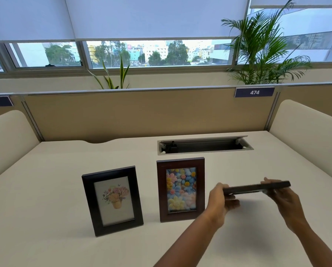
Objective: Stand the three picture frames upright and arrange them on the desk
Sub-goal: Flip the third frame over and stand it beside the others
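Two picture frames stand upright on the cream desk (45, 189). The left frame (112, 200) is black and shows a flower pot picture. To its right stands a brown frame (181, 189) with colourful flowers. A third dark frame (255, 187) is held flat and edge-on above the desk, right of the brown one; its picture side is hidden. My left hand (222, 201) grips its left end. My right hand (284, 201) grips its right end.
An open cable tray (204, 145) is set into the desk behind the frames. A beige partition (142, 112) with a "474" label (254, 92) closes the back, and cream side panels flank the desk. Plants stand behind the partition.
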The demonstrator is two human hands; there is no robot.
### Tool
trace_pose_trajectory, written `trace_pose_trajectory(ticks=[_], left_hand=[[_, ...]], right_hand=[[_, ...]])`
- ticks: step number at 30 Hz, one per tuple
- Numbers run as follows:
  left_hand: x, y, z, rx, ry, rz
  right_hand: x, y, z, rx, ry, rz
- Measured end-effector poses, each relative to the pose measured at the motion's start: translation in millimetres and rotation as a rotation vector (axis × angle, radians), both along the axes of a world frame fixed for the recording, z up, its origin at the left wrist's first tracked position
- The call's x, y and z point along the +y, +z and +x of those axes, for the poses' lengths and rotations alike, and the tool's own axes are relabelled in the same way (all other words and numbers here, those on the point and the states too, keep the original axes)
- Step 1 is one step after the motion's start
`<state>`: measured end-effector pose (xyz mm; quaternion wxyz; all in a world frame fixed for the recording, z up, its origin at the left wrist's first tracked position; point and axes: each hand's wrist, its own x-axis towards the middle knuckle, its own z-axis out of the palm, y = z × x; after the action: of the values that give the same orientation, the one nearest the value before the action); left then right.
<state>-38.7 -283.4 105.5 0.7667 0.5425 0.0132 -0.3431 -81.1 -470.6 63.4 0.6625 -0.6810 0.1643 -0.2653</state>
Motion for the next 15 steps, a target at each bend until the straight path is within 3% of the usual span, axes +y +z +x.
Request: trace_pose_trajectory(ticks=[4,7,15], left_hand=[[0,-3,7,-0.174,-0.055,0.222],[-2,-9,9,-0.192,-0.006,0.33],[-2,-14,18,-0.195,-0.058,0.25]], right_hand=[[-5,5,6,-0.074,-0.016,0.061],[-10,6,8,-0.127,0.042,0.128],[-13,7,10,-0.111,0.079,0.219]])
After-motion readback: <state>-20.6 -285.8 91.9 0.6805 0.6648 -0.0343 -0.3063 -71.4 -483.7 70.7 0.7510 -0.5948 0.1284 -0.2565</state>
